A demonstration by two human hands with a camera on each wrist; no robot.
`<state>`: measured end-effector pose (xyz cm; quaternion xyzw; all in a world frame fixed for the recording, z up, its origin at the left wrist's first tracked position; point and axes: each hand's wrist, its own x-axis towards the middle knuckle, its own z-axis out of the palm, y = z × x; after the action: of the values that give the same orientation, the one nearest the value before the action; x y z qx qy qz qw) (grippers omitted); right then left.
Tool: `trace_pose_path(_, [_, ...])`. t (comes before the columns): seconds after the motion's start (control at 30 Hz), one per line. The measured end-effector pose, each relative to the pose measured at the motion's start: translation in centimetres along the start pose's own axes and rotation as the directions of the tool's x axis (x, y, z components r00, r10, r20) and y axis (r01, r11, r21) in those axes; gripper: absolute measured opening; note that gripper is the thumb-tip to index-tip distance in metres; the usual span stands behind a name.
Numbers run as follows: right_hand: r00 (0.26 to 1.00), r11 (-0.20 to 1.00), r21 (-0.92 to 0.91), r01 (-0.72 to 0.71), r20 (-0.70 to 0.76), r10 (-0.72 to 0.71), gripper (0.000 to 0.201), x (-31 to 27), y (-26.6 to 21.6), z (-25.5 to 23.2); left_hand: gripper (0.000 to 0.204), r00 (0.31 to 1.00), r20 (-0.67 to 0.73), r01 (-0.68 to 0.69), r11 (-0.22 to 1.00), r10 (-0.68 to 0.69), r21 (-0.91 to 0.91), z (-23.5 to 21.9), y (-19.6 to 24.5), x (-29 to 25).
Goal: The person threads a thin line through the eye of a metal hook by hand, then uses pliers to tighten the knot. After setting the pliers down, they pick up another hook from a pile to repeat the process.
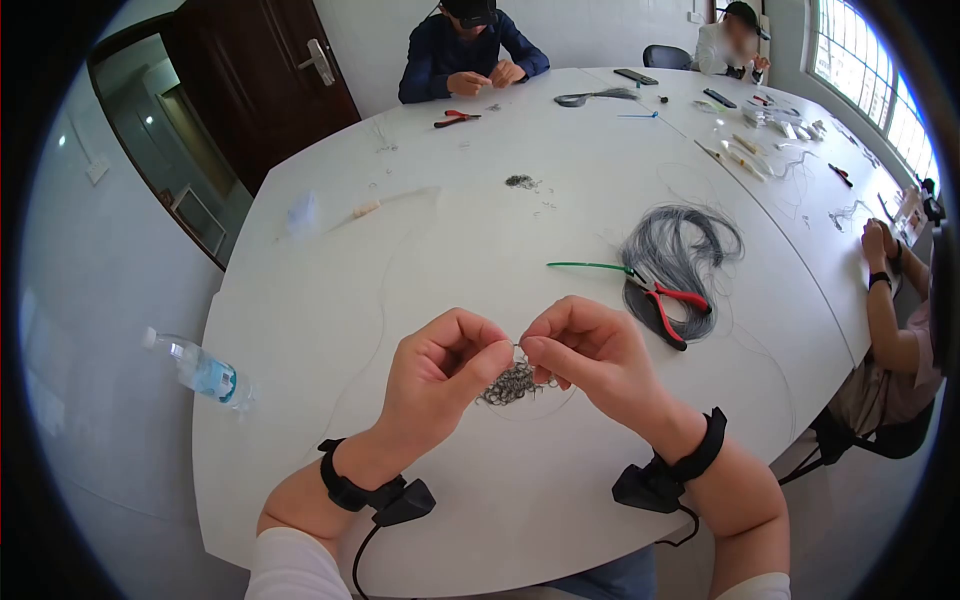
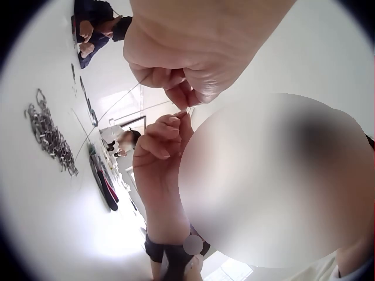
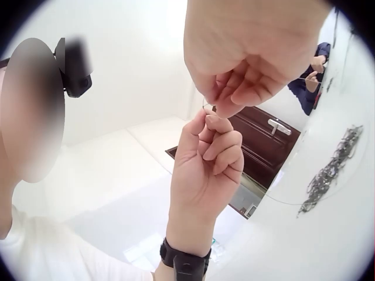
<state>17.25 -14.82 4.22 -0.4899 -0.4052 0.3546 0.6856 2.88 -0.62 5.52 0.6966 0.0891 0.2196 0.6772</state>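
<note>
Both hands meet above the white table, fingertips almost touching. The left hand (image 1: 440,375) pinches a fine wire or thread between thumb and forefinger, and the right hand (image 1: 598,358) pinches it from the other side. In the right wrist view a thin strand (image 3: 281,203) loops down from the fingers past the pile. Just beyond and below the fingertips lies a pile of small dark metal rings or hooks (image 1: 512,386), partly covered by the hands; the left wrist view shows the same pile (image 2: 51,133) on the table. What sits right between the fingertips is too small to tell.
Red-handled pliers (image 1: 672,300) and a green tie (image 1: 588,265) lie on a grey strand bundle (image 1: 655,240) to the right. A bottle (image 1: 205,372) lies at left. A small dark pile (image 1: 520,181) is further back. Other people sit around the table (image 1: 300,400).
</note>
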Motion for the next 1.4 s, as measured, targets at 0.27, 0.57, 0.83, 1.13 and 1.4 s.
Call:
trace_pose_path(0.27, [0.999, 0.999, 0.045, -0.017, -0.050, 0.019, 0.013, -0.2, 1.2, 1.1, 0.005, 1.000, -0.003, 0.004, 1.000, -0.004, 0.024, 0.2, 0.0, 0.0])
trace_pose_path(0.57, [0.924, 0.771, -0.562, 0.298, -0.032, -0.380, 0.010, -1.0, 1.3, 2.1, 0.008, 0.959, -0.092, -0.218, 0.907, 0.267, 0.359, -0.1, -0.8, 0.7])
trace_pose_path(0.83, [0.679, 0.080, -0.848, 0.525, 0.360, -0.640, 0.020, -0.5, -1.7, 0.4, 0.014, 0.849, 0.147, -0.466, 0.586, 0.508, 0.663, -0.4, 0.1, 1.2])
trace_pose_path(1.13, [0.780, 0.430, -0.747, 0.507, 0.186, -0.597, 0.012, 0.1, -1.9, -0.6, 0.020, 0.808, 0.302, -0.574, 0.557, 0.506, 0.601, -0.4, 0.3, 1.0])
trace_pose_path(1.4, [0.997, 0.985, -0.174, 0.021, 0.073, -0.008, 0.014, 0.4, 0.3, -0.8, 0.017, 0.820, 0.260, -0.571, 0.689, 0.511, 0.446, -0.4, 0.0, 0.7])
